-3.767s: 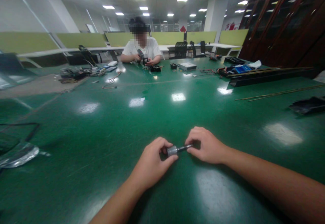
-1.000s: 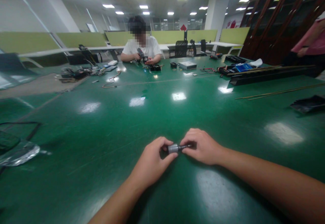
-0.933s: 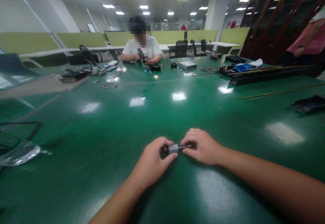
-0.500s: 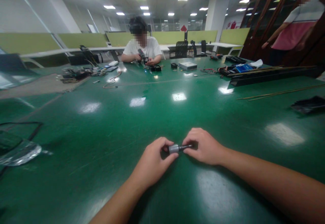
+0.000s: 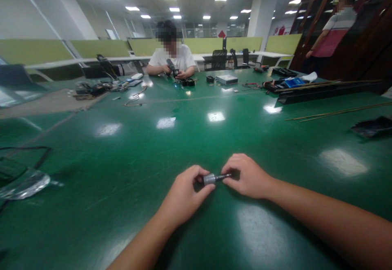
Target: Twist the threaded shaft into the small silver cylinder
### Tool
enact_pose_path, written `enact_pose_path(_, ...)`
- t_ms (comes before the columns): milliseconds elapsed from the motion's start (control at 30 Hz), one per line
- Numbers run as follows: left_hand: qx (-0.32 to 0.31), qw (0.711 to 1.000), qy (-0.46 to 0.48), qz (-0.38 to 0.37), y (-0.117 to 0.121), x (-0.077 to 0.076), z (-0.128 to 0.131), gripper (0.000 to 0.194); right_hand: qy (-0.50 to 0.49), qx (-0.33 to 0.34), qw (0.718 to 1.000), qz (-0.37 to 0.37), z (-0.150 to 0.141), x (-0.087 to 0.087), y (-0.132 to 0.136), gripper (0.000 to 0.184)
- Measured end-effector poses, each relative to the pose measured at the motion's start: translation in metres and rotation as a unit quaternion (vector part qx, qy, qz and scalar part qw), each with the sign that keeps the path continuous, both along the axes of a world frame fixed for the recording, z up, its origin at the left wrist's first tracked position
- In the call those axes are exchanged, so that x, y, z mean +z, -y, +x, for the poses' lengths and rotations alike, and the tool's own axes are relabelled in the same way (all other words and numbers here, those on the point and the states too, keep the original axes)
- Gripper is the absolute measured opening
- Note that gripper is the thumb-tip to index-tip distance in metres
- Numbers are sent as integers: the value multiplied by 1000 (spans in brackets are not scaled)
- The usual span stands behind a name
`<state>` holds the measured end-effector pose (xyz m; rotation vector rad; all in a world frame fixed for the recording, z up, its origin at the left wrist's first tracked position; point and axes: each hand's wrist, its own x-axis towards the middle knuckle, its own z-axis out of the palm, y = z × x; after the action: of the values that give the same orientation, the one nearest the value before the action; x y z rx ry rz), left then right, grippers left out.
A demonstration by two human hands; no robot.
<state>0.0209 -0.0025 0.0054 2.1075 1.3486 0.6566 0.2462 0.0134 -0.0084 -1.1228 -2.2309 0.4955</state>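
Low over the green table, my left hand (image 5: 186,192) pinches a silver cylinder (image 5: 210,179) between thumb and forefinger. From its right end sticks out a thin dark shaft (image 5: 221,177) with a shiny tip; what kind of part this is I cannot make out. My right hand (image 5: 245,176) curls around that shaft, thumb below and forefinger above, closed on it close to the tip. The piece lies almost level between both hands. The cylinder's left end is hidden inside my left hand.
Across the green table (image 5: 196,139) a person in a white shirt (image 5: 171,58) handles a dark tool. Another person (image 5: 332,33) stands by the brown cabinets. Clear plastic (image 5: 23,182) lies left; thin rods (image 5: 343,111), a black rail (image 5: 324,92) and a black item (image 5: 372,126) lie right.
My right hand has shifted very slightly to the right along the shaft, while the left hand keeps its place. The standing person at the far right has moved leftward and farther off.
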Motion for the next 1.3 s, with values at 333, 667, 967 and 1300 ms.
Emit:
enact_pose_path(333,13,1000,1,15,-1,0,1,12,-1,-8,1000,5,1,-2,-2,8)
enact_pose_path(667,21,1000,6,15,0,1,1,11,10,-24,1000,4,3,-1,-2,9)
enact_pose_path(967,19,1000,2,19,0,1,0,11,17,-4,1000,-4,11,1,-9,7)
enact_pose_path(1300,27,1000,1,16,1,4,1,11,35,-27,999,-28,16,6,-11,6)
